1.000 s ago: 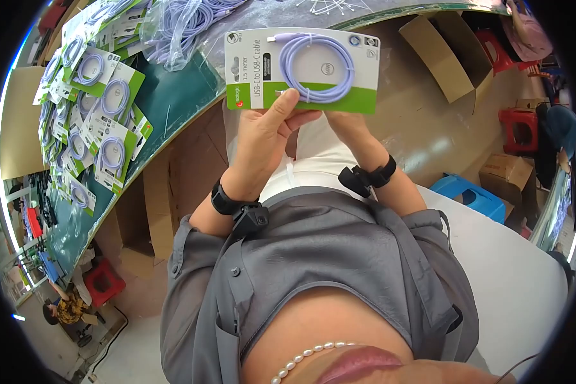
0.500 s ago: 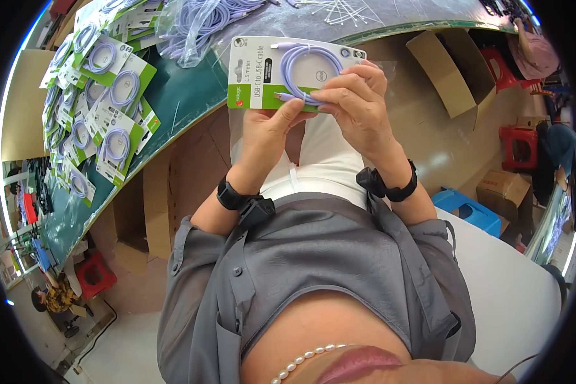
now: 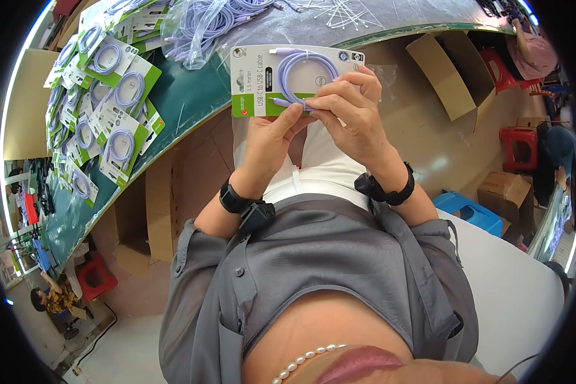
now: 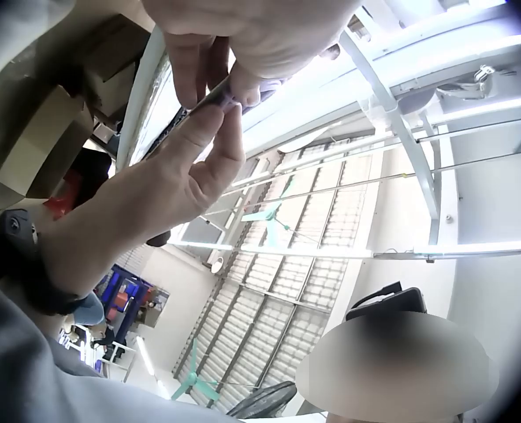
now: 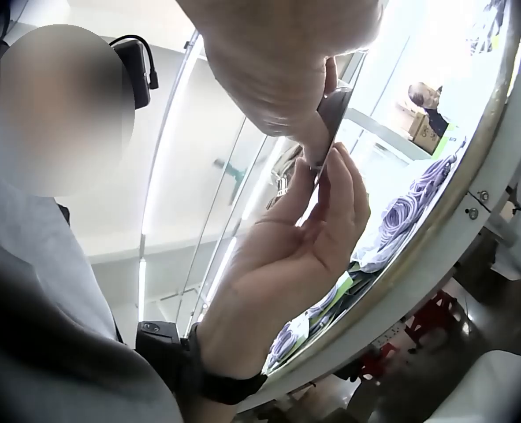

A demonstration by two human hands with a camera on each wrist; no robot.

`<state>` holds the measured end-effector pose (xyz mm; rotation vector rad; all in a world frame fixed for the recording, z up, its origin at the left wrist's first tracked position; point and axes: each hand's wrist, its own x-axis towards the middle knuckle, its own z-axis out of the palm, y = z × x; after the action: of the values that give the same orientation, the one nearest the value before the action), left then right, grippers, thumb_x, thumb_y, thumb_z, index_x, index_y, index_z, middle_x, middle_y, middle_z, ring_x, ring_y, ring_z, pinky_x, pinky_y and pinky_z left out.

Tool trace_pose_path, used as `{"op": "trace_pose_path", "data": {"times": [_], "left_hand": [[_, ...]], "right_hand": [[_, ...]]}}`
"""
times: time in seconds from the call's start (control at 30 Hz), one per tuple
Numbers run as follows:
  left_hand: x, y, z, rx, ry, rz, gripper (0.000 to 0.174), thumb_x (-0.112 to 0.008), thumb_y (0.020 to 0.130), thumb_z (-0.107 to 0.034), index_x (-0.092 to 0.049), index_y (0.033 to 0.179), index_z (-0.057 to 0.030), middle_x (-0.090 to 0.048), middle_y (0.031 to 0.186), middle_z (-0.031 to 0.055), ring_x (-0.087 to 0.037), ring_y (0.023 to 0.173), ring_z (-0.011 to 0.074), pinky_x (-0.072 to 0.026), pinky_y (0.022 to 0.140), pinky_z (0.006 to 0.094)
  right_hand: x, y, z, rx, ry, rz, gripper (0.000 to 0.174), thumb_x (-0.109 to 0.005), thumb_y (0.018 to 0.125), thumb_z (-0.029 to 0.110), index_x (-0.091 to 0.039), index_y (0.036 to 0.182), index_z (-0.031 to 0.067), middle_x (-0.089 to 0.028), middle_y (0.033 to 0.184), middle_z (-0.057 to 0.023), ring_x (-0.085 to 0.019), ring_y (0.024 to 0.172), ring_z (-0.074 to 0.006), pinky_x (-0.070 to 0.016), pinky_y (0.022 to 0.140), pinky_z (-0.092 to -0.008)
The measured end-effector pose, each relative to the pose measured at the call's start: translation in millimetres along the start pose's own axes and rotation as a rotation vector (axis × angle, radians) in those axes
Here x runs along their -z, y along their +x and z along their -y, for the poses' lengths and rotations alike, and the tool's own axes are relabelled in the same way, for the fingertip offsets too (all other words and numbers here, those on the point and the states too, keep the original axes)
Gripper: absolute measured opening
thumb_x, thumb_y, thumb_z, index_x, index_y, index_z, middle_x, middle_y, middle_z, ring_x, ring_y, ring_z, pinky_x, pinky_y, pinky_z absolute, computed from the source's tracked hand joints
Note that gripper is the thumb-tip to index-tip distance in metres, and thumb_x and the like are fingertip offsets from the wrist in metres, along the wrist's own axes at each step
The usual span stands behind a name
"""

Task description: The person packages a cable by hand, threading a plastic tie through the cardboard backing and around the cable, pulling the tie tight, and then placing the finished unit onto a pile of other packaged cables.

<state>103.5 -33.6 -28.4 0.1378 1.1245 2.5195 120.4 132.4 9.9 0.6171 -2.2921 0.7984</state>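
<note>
Both hands hold one cable card [image 3: 288,78] above the lap, just off the table [image 3: 185,96] edge; left hand [image 3: 269,137] pinches its lower edge with thumb; right hand [image 3: 352,112] fingers curled over the purple cable [image 3: 304,70] coil; more cards [image 3: 109,121] lie on the table.

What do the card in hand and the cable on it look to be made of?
Backing card: likely printed paperboard, white and green, flat with crisp edges. Cable: lilac, smooth jacket, probably soft plastic or rubber, judging by its tight coil; cannot tell which.
</note>
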Motion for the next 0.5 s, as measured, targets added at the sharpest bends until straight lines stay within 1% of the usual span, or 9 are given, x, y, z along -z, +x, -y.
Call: {"op": "trace_pose_path", "data": {"times": [0.07,0.1,0.17,0.2,0.3,0.33,0.4,0.43,0.5], "left_hand": [[5,-1,4,0.036,-0.024,-0.024,0.022,-0.057,0.090,-0.006,-0.057,0.111,0.0004,-0.062,0.106,0.0108,-0.062,0.097,0.0207,-0.0538,0.087,0.0363],[8,0,4,0.053,-0.036,-0.035,0.022,-0.056,0.091,-0.007,-0.056,0.112,0.0001,-0.062,0.108,0.0107,-0.062,0.098,0.0209,-0.0535,0.088,0.0367],[10,-1,3,0.072,-0.053,-0.027,0.023,-0.055,0.091,-0.007,-0.055,0.113,-0.0001,-0.061,0.109,0.0107,-0.062,0.098,0.0211,-0.0534,0.088,0.0369],[10,-3,3,0.093,-0.074,-0.018,0.023,-0.055,0.091,-0.006,-0.055,0.114,-0.0003,-0.061,0.110,0.0107,-0.062,0.098,0.0213,-0.0532,0.088,0.0370],[9,-4,7,0.126,-0.107,0.016,0.024,-0.053,0.092,-0.006,-0.054,0.115,-0.0006,-0.060,0.111,0.0107,-0.062,0.099,0.0218,-0.0531,0.089,0.0370],[8,-3,9,0.134,-0.123,0.028,0.024,-0.053,0.092,-0.006,-0.053,0.116,-0.0007,-0.060,0.111,0.0107,-0.061,0.100,0.0220,-0.0532,0.089,0.0369],[7,-7,15,0.151,-0.146,0.030,0.024,-0.052,0.092,-0.006,-0.053,0.116,-0.0007,-0.060,0.112,0.0108,-0.061,0.101,0.0222,-0.0532,0.089,0.0368],[8,-8,16,0.160,-0.138,0.035,0.025,-0.052,0.092,-0.006,-0.053,0.116,-0.0009,-0.060,0.112,0.0110,-0.061,0.101,0.0224,-0.0532,0.089,0.0368],[10,-9,14,0.175,-0.117,0.048,0.025,-0.053,0.092,-0.006,-0.053,0.117,-0.0013,-0.059,0.113,0.0113,-0.060,0.103,0.0228,-0.0531,0.088,0.0367]], "right_hand": [[5,1,1,0.010,0.012,0.013,0.021,-0.072,0.071,0.008,-0.067,0.091,0.0125,-0.061,0.092,-0.0007,-0.051,0.091,-0.0185,-0.0349,0.095,-0.0392],[7,-2,-6,0.009,0.013,0.010,0.021,-0.072,0.071,0.008,-0.067,0.091,0.0125,-0.061,0.092,-0.0007,-0.051,0.091,-0.0185,-0.0349,0.095,-0.0392],[7,-14,-31,-0.434,0.558,-0.363,0.029,-0.068,0.080,0.010,-0.062,0.108,0.0078,-0.061,0.107,-0.0058,-0.056,0.096,-0.0179,-0.0429,0.090,-0.0352],[3,-20,-39,-0.434,0.558,-0.363,0.029,-0.068,0.080,0.010,-0.062,0.108,0.0078,-0.061,0.107,-0.0058,-0.056,0.096,-0.0179,-0.0429,0.090,-0.0352],[-15,-45,-60,-0.499,0.547,0.077,0.037,-0.064,0.081,0.002,-0.055,0.117,0.0035,-0.058,0.112,-0.0127,-0.057,0.102,-0.0211,-0.0467,0.086,-0.0326],[-24,-49,-63,-0.499,0.542,0.076,0.037,-0.064,0.081,0.002,-0.055,0.117,0.0035,-0.058,0.112,-0.0127,-0.057,0.102,-0.0211,-0.0467,0.086,-0.0326],[-47,-58,-62,-0.405,0.758,0.212,0.054,-0.062,0.087,0.016,-0.039,0.135,0.0043,-0.046,0.135,-0.0138,-0.049,0.121,-0.0257,-0.0434,0.097,-0.0394],[-52,-62,-65,-0.410,0.758,0.214,0.054,-0.062,0.087,0.016,-0.039,0.135,0.0043,-0.046,0.135,-0.0138,-0.049,0.121,-0.0257,-0.0434,0.097,-0.0394],[-60,-62,-76,-0.637,1.096,0.249,0.061,-0.064,0.086,0.029,-0.038,0.136,0.0065,-0.047,0.134,-0.0131,-0.051,0.118,-0.0262,-0.0433,0.097,-0.0414]]}}
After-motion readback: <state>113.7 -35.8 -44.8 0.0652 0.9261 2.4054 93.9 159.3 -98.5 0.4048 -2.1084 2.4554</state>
